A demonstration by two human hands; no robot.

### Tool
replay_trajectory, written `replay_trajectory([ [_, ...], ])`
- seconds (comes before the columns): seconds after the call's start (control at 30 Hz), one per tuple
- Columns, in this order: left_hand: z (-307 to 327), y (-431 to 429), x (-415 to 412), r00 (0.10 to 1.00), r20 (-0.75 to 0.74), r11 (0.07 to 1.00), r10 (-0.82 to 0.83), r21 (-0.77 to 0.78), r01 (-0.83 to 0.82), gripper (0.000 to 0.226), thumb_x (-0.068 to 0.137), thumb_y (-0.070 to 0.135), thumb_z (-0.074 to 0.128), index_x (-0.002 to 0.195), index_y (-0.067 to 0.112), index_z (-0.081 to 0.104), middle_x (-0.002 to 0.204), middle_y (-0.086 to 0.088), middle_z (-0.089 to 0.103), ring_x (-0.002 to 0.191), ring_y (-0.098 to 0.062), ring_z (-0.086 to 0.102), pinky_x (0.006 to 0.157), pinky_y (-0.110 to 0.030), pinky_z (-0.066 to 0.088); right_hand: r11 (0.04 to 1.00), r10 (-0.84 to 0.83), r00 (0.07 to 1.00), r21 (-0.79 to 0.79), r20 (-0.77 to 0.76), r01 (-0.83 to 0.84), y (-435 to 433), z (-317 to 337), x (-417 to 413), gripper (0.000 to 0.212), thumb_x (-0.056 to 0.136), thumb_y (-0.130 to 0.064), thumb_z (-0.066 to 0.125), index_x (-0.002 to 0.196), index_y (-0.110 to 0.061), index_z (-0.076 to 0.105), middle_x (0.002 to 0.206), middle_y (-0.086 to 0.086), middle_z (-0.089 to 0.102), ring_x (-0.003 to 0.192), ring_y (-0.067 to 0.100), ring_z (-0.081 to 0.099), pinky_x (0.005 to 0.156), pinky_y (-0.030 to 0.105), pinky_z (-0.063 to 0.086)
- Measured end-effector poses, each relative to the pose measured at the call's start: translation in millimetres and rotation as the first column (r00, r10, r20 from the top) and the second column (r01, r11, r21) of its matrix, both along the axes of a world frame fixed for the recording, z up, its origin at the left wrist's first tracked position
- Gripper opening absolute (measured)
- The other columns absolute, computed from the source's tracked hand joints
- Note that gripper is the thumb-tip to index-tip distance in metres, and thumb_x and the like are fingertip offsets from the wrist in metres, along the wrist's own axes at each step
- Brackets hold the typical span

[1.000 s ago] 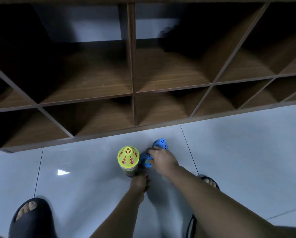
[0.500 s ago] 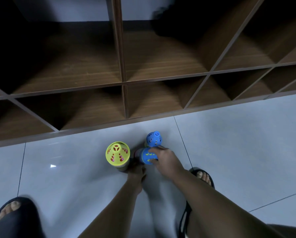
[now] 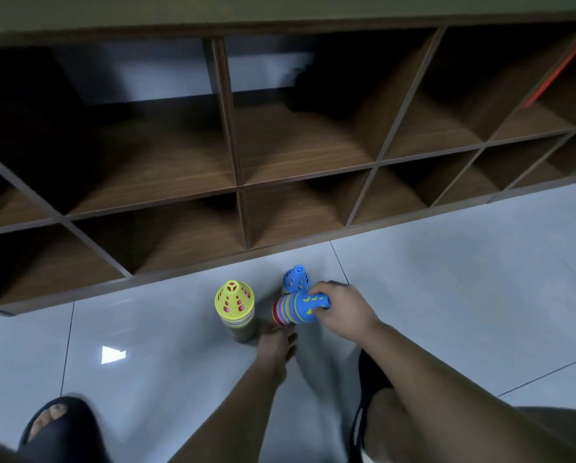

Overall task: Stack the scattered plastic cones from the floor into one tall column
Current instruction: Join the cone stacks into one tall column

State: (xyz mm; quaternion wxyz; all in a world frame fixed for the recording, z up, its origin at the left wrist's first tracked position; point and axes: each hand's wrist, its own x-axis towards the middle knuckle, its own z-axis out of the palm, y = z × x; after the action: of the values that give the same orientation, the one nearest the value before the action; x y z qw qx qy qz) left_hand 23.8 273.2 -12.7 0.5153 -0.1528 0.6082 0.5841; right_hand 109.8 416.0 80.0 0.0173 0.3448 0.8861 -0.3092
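Observation:
A yellow-topped stack of cones (image 3: 234,307) stands upright on the grey tile floor. Behind and to its right stands a blue cone (image 3: 296,279). My right hand (image 3: 341,310) grips a short nested stack with a blue cone outermost (image 3: 298,309), tipped on its side so the striped rims point left. My left hand (image 3: 275,344) reaches down beside the base of the yellow-topped stack, just below the tipped stack; whether its fingers touch either one is hidden.
A dark wooden cubby shelf (image 3: 240,195) runs along the floor just behind the cones. My left sandalled foot (image 3: 58,426) is at the bottom left and my right sandal (image 3: 368,385) sits under my right forearm.
My right hand has lifted the blue-topped stack off the floor and tipped it sideways, showing its striped rims. The view has shifted slightly; the yellow-topped stack and the rear blue cone stay put.

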Motion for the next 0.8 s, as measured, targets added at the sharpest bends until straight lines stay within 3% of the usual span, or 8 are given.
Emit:
replay_trajectory([
  [0.2,67.8,-15.7,8.2,0.994,-0.112,0.992,0.001,0.129,0.013,0.014,0.099,0.020,0.069,0.113,0.022,0.066,0.108,0.006,0.075,0.101,-0.018,0.075,0.080,-0.032,0.049,0.992,0.085,0.994,0.100,-0.073,-0.078,-6.6,87.6,-3.5,0.038,0.074,-0.026,0.065,0.110,-0.033,0.072,0.104,-0.010,0.070,0.095,0.016,0.064,0.086,0.033,0.054],
  [0.37,122.3,-30.9,8.8,0.983,-0.185,0.974,-0.011,0.222,0.053,0.012,0.101,0.031,0.069,0.107,0.022,0.065,0.109,0.002,0.079,0.097,-0.011,0.077,0.079,-0.030,0.049,0.962,0.195,0.978,0.210,-0.075,-0.175,-18.7,165.2,-11.3,0.035,0.071,-0.029,0.064,0.107,-0.031,0.067,0.100,-0.008,0.069,0.093,0.019,0.063,0.083,0.035,0.054],
  [0.5,154.8,-40.4,9.7,0.973,-0.232,0.969,0.021,0.244,0.038,0.015,0.102,0.032,0.067,0.107,0.018,0.066,0.103,0.001,0.080,0.083,-0.007,0.078,0.078,-0.029,0.050,0.933,0.250,0.968,0.275,-0.036,-0.231,-37.4,216.7,-19.6,0.030,0.077,-0.028,0.068,0.106,-0.028,0.060,0.091,-0.006,0.063,0.079,0.018,0.057,0.063,0.029,0.044],
  [0.57,164.2,-48.2,7.0,0.966,-0.253,0.966,0.045,0.257,0.022,0.022,0.102,0.035,0.068,0.108,0.015,0.067,0.101,0.000,0.081,0.083,-0.009,0.078,0.079,-0.029,0.052,0.928,0.262,0.964,0.281,-0.032,-0.243,-47.8,235.3,-25.4,0.030,0.079,-0.029,0.068,0.105,-0.028,0.054,0.086,-0.006,0.059,0.073,0.017,0.055,0.056,0.029,0.039],
  [0.67,177.8,-63.4,1.3,0.950,-0.289,0.966,0.121,0.255,-0.046,0.029,0.099,0.039,0.071,0.104,0.012,0.062,0.102,-0.004,0.081,0.085,-0.014,0.078,0.065,-0.022,0.055,0.932,0.280,0.957,0.258,-0.069,-0.254,-63.7,252.9,-35.9,0.030,0.080,-0.027,0.070,0.102,-0.025,0.049,0.083,-0.001,0.058,0.062,0.016,0.052,0.051,0.031,0.042],
  [0.8,187.7,-81.8,-11.2,0.916,-0.339,0.961,0.213,0.241,-0.134,0.040,0.096,0.040,0.074,0.110,0.004,0.062,0.088,-0.004,0.079,0.086,-0.018,0.080,0.072,-0.029,0.052,0.931,0.297,0.949,0.255,-0.106,-0.263,-82.3,259.4,-51.6,0.030,0.081,-0.024,0.069,0.101,-0.027,0.047,0.081,-0.001,0.059,0.063,0.017,0.052,0.055,0.037,0.046],
])
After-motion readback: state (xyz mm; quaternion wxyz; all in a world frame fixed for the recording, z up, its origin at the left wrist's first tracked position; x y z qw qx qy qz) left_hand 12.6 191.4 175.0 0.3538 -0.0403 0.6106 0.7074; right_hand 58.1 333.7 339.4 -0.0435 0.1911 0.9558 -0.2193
